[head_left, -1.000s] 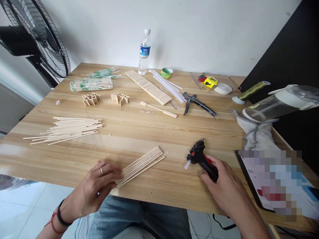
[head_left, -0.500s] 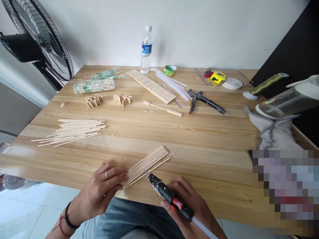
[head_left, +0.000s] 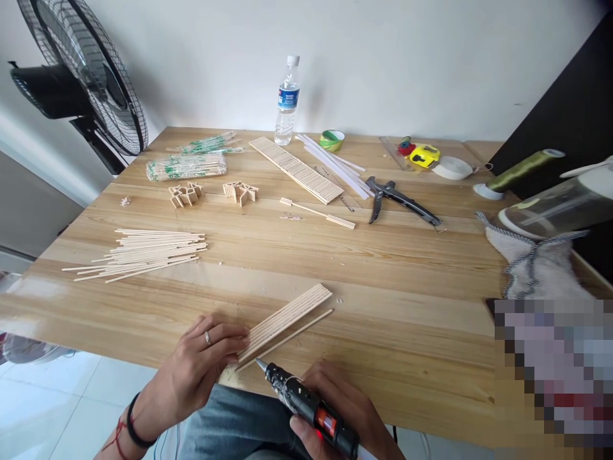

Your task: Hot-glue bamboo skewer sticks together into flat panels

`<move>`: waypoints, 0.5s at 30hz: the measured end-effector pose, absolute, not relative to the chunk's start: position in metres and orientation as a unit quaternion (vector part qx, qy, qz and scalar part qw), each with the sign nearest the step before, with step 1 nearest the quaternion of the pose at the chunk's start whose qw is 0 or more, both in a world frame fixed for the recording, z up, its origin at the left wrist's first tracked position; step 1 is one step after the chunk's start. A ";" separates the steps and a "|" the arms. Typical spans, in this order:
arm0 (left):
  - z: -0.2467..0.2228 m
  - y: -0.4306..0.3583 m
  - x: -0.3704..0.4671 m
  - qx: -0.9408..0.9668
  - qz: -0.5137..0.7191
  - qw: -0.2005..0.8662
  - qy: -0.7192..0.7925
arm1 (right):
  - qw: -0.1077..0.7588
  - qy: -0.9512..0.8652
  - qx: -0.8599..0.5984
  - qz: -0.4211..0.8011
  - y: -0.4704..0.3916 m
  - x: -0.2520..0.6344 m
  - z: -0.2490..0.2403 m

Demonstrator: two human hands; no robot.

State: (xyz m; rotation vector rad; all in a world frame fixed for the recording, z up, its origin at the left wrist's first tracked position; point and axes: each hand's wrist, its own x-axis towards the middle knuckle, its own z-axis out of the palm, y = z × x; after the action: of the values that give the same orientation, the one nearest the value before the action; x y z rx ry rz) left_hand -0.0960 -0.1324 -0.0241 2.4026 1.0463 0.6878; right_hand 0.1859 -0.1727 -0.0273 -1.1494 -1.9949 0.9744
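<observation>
Near the table's front edge lies a flat row of thin wooden sticks (head_left: 290,317), set side by side and slanting up to the right. My left hand (head_left: 205,354) presses its fingertips on the row's lower left end. One separate stick (head_left: 299,332) runs along the row's near side with a narrow gap between them. My right hand (head_left: 335,402) is wrapped round a black glue gun (head_left: 306,402) with a red-orange window. The gun's metal nozzle points up and left, close to the lower ends of the sticks.
Loose sticks (head_left: 148,255) lie at the left. Behind are two small stick shapes (head_left: 241,191), packaged sticks (head_left: 186,166), a long stick panel (head_left: 297,169), a water bottle (head_left: 286,105), black pliers-like tool (head_left: 405,201) and yellow tape measure (head_left: 424,156). A fan (head_left: 96,83) stands back left.
My right hand and the glue gun have moved left and down, bringing the nozzle towards the sticks' lower ends. The gap beside the separate stick looks wider. The view has shifted slightly.
</observation>
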 end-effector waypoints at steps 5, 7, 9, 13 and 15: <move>-0.022 -0.132 -0.095 0.864 0.253 0.215 0.379 | 0.425 -0.759 -0.385 0.308 -0.174 0.171 -0.054; -0.022 -0.132 -0.095 0.863 0.255 0.216 0.379 | 0.421 -0.762 -0.392 0.298 -0.175 0.167 -0.060; -0.022 -0.132 -0.094 0.861 0.257 0.216 0.381 | 0.407 -0.765 -0.396 0.303 -0.175 0.166 -0.060; -0.022 -0.132 -0.094 0.858 0.257 0.220 0.387 | 0.399 -0.764 -0.398 0.315 -0.175 0.164 -0.056; -0.023 -0.132 -0.094 0.856 0.255 0.223 0.390 | 0.397 -0.762 -0.400 0.319 -0.174 0.163 -0.054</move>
State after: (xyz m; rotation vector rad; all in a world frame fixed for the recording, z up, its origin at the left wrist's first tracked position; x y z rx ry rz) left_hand -0.0944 -0.1321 -0.0229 2.3635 1.0766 0.7038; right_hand 0.1632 -0.1739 -0.0539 -1.0132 -1.9290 0.8090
